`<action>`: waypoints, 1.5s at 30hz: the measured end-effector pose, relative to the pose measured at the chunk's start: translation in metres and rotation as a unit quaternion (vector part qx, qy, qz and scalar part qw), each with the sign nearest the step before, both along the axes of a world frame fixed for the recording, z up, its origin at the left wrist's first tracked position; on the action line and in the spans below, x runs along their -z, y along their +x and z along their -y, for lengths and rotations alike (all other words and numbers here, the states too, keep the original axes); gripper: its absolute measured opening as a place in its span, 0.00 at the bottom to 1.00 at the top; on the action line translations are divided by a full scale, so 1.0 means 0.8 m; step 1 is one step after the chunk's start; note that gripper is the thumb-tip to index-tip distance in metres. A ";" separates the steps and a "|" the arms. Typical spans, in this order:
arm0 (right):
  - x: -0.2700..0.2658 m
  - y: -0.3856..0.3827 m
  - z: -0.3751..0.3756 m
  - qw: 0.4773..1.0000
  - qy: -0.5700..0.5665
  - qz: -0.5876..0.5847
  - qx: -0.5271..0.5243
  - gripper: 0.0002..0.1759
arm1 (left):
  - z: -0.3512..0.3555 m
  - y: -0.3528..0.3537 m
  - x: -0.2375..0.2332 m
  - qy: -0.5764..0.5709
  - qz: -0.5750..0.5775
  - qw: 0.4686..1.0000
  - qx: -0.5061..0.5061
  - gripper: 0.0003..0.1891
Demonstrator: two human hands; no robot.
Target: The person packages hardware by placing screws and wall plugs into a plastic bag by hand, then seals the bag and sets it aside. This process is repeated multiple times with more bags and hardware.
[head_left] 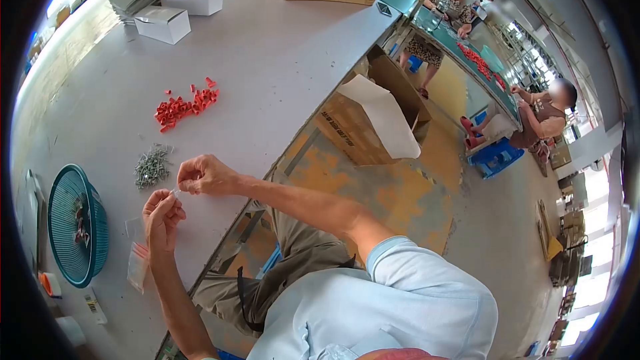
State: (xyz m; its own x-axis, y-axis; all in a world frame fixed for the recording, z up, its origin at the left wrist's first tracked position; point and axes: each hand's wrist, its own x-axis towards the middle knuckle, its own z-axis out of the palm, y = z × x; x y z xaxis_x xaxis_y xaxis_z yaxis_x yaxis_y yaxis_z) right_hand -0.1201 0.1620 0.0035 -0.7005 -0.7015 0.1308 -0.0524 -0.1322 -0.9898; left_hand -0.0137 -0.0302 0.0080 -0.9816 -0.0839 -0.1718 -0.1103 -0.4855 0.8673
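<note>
Fingers of my left hand (162,217) and right hand (203,175) pinch together on one tiny pale piece (175,193), just above the table (280,60). Too small to identify. Clear bag (138,263) lies by the left wrist, teal basket (100,227) beside it. Beyond: screw pile (152,165), then red caps (183,107). White boxes (163,23) farthest.

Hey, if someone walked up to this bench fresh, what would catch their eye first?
The heap of red pieces in the middle of the grey table stands out first, with a pile of small metal screws just nearer the person. Beside the screws, the left hand and right hand meet, fingers pinched on a small piece too tiny to identify, next to a teal basket.
</note>
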 end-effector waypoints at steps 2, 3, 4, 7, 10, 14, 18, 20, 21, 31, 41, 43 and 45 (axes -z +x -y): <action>-0.005 0.003 -0.004 0.999 0.015 -0.030 0.014 0.04 | 0.000 0.002 0.001 -0.010 0.004 1.000 -0.010 0.02; -0.008 0.003 -0.006 0.997 0.030 -0.060 0.027 0.04 | 0.000 0.001 0.001 -0.020 0.006 1.000 -0.021 0.02; -0.007 0.002 -0.007 0.997 0.030 -0.061 0.029 0.04 | -0.001 0.001 0.001 -0.020 0.005 1.000 -0.019 0.02; -0.007 0.005 -0.012 0.992 0.044 -0.098 0.059 0.04 | -0.004 0.000 0.001 -0.034 -0.010 0.999 -0.033 0.02; -0.002 0.009 -0.037 0.981 0.056 -0.130 0.135 0.09 | -0.008 0.002 -0.002 -0.045 -0.009 0.998 -0.036 0.02; -0.015 -0.001 -0.120 0.939 -0.159 0.121 0.278 0.12 | -0.012 0.003 0.007 -0.051 -0.025 0.997 -0.052 0.03; -0.046 -0.052 -0.262 0.851 -0.164 0.072 0.493 0.09 | -0.019 0.005 0.008 -0.064 -0.034 0.995 -0.063 0.04; -0.056 -0.033 -0.292 0.864 -0.122 0.000 0.489 0.07 | -0.024 0.001 0.022 -0.082 -0.044 0.994 -0.050 0.04; -0.061 -0.012 -0.273 0.892 -0.107 -0.022 0.438 0.06 | -0.026 -0.002 0.028 -0.105 -0.050 0.991 -0.061 0.04; -0.025 0.094 -0.266 0.965 0.021 -0.052 0.255 0.07 | -0.048 0.001 0.022 -0.151 -0.072 0.984 -0.066 0.02; 0.073 0.177 -0.332 0.930 0.141 0.139 0.309 0.10 | -0.040 -0.001 0.035 -0.147 -0.111 0.980 -0.081 0.03; 0.083 0.186 -0.331 0.925 0.174 0.158 0.300 0.11 | -0.039 -0.001 0.035 -0.146 -0.110 0.980 -0.079 0.03; 0.091 0.196 -0.328 0.926 0.164 0.169 0.296 0.11 | -0.034 -0.003 0.038 -0.149 -0.114 0.980 -0.063 0.03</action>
